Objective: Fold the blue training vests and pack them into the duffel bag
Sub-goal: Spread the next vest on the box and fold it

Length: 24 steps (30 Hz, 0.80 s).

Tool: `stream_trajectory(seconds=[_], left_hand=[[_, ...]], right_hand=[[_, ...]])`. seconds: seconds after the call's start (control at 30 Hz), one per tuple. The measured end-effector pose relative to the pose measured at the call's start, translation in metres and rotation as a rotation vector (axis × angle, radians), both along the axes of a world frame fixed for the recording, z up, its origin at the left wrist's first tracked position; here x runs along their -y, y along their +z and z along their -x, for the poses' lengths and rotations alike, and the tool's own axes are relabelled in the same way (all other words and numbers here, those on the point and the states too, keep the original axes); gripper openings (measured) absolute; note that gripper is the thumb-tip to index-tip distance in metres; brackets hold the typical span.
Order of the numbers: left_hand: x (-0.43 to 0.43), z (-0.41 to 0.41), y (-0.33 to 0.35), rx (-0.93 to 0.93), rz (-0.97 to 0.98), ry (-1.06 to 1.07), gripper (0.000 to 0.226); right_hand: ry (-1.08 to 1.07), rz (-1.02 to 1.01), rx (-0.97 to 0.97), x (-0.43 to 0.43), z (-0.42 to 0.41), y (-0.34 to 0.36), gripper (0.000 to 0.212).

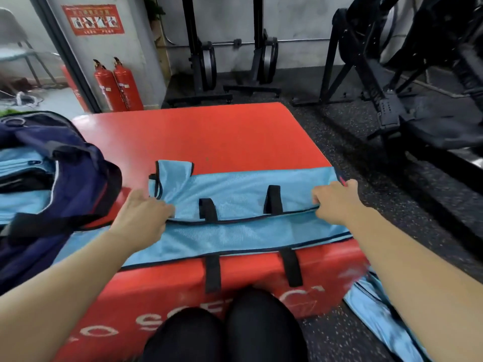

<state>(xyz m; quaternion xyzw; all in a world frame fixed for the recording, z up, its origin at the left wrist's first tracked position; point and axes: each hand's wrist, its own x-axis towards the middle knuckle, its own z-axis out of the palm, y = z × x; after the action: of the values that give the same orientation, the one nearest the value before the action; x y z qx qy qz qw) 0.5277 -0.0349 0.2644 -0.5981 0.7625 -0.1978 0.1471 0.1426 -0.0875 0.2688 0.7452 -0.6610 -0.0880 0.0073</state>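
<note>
A light blue mesh vest [240,194] with black trim and black straps lies spread across the near part of a red padded box [209,134]. Its upper layer is doubled back, with the folded edge running between my hands. My left hand [142,218] pinches that edge at the left end. My right hand [334,202] pinches it at the right end. A navy duffel bag [75,178] stands open at the left on the box, with folded blue vests [23,163] inside. Another blue vest [384,317] hangs down to the floor at the lower right.
Two red fire extinguishers [117,86] stand by the wall at the back left. Black gym machines [392,74] fill the back and right side. Speckled dark rubber floor [352,142] surrounds the box. My knees in black [224,333] touch the box's front.
</note>
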Motion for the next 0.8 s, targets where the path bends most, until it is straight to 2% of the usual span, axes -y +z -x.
stream_trajectory(seconds=[0.07,0.17,0.23,0.33,0.4,0.57,0.67,0.77,0.8], left_hand=[[-0.006,0.001,0.003,-0.025,0.057,0.022,0.014],[-0.022,-0.004,0.012,-0.097,0.161,-0.051,0.018],[-0.036,-0.007,0.008,-0.114,0.168,-0.08,0.025],[-0.054,-0.003,-0.015,-0.104,0.073,-0.076,0.029],[-0.06,-0.001,-0.02,-0.145,0.107,-0.079,0.031],[-0.065,-0.003,-0.012,-0.182,0.203,-0.054,0.024],[-0.068,0.002,-0.018,-0.112,0.136,-0.03,0.024],[-0.073,0.008,-0.013,-0.095,0.019,0.017,0.009],[-0.072,0.01,-0.009,-0.086,-0.018,0.064,0.018]], right_hand=[[0.011,0.063,0.011,-0.007,0.001,0.01,0.023],[-0.022,0.151,0.026,-0.022,0.01,0.018,0.022],[-0.036,0.15,-0.012,-0.038,0.014,0.011,0.021],[-0.073,0.074,-0.038,-0.06,0.011,-0.013,0.027],[-0.105,0.11,0.01,-0.064,0.01,-0.02,0.03],[-0.094,0.196,-0.011,-0.067,0.02,-0.013,0.026],[-0.085,0.148,-0.034,-0.072,0.018,-0.014,0.027],[-0.094,0.079,-0.024,-0.076,0.016,-0.014,0.029],[-0.105,0.06,-0.027,-0.076,0.015,-0.011,0.029]])
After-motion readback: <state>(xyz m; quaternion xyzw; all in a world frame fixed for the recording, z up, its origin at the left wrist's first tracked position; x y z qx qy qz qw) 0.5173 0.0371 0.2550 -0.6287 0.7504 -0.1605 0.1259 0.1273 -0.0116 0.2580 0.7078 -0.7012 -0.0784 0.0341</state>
